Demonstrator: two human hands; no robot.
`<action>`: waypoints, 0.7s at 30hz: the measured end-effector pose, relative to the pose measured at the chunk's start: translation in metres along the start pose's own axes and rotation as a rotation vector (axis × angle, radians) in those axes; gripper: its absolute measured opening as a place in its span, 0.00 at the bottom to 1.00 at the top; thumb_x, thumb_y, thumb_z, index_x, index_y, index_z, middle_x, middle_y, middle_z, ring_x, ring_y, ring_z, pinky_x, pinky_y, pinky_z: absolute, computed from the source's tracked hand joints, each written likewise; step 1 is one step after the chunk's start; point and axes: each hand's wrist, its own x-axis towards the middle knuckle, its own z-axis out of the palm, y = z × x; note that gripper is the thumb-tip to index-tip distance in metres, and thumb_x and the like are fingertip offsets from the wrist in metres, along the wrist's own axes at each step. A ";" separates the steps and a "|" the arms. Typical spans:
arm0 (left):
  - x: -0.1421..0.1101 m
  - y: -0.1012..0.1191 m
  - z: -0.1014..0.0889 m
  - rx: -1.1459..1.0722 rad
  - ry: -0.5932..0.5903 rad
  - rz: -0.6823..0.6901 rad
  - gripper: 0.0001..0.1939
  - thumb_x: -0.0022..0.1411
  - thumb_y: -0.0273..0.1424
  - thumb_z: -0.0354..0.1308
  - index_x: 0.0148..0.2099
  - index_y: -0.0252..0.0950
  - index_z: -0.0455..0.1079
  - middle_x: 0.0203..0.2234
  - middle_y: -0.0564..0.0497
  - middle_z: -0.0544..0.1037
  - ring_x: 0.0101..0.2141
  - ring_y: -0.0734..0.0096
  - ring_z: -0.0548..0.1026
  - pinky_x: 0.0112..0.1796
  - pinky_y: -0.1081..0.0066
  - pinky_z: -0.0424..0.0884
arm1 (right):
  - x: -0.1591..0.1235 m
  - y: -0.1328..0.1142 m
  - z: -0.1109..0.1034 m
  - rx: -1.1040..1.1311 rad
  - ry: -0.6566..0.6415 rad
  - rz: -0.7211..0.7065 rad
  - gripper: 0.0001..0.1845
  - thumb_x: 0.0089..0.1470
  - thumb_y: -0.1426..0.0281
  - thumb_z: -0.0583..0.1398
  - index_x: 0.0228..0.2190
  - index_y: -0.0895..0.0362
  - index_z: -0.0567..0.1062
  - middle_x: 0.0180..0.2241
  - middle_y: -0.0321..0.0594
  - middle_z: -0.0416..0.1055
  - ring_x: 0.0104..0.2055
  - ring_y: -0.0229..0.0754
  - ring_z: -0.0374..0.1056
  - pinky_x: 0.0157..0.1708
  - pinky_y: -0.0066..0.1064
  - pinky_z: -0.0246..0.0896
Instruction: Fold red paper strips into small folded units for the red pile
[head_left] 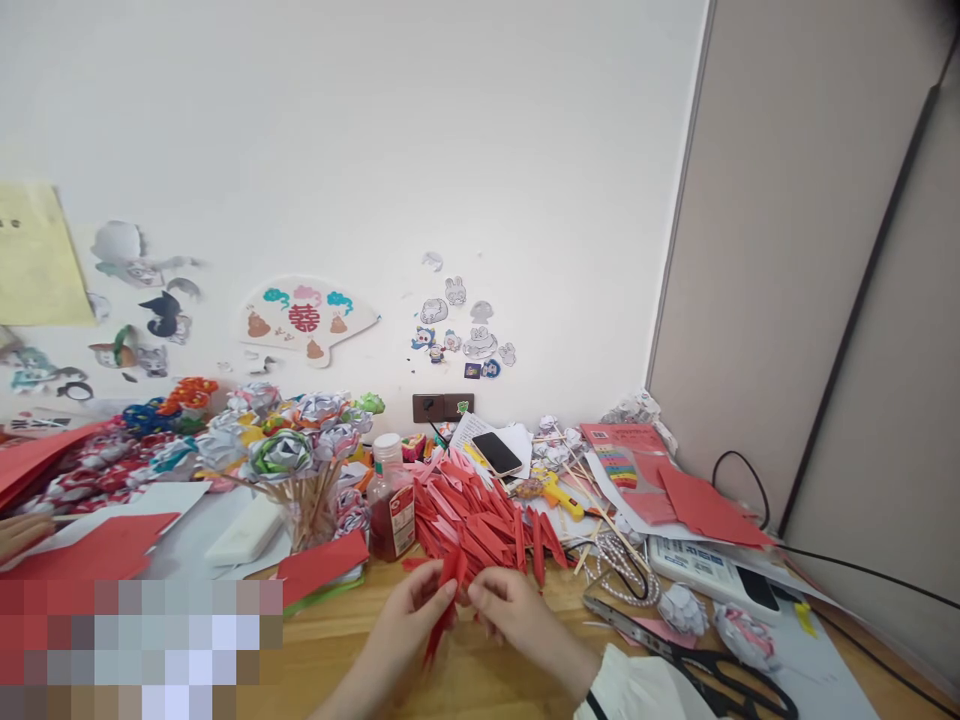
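Left hand [421,612] grips red paper [448,600]; right hand [508,605] pinches, its hold unclear.

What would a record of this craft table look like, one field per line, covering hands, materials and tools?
Left hand: pinching red paper
Right hand: beside it, grip unclear
Red pile: folded strips, beyond the hands
Bottle: upright, left of the pile
Phone: lying behind the pile
Scissors: right of the hands, black handles

Red paper piece [454,566], narrow, slightly tilted, in left hand [417,612].
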 end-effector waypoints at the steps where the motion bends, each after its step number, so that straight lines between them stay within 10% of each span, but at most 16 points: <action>1: 0.000 0.000 0.001 0.032 0.007 0.006 0.16 0.43 0.42 0.58 0.28 0.33 0.67 0.19 0.54 0.70 0.22 0.73 0.67 0.25 0.75 0.64 | 0.001 -0.001 0.000 0.042 0.016 0.001 0.23 0.47 0.52 0.50 0.23 0.60 0.65 0.14 0.30 0.57 0.15 0.29 0.52 0.14 0.21 0.44; 21: -0.003 -0.003 0.002 0.282 0.079 0.043 0.07 0.44 0.33 0.56 0.22 0.33 0.65 0.17 0.55 0.69 0.23 0.72 0.66 0.27 0.75 0.62 | 0.002 -0.001 0.002 0.196 -0.002 0.043 0.22 0.45 0.52 0.53 0.19 0.60 0.63 0.13 0.29 0.56 0.14 0.28 0.50 0.14 0.20 0.44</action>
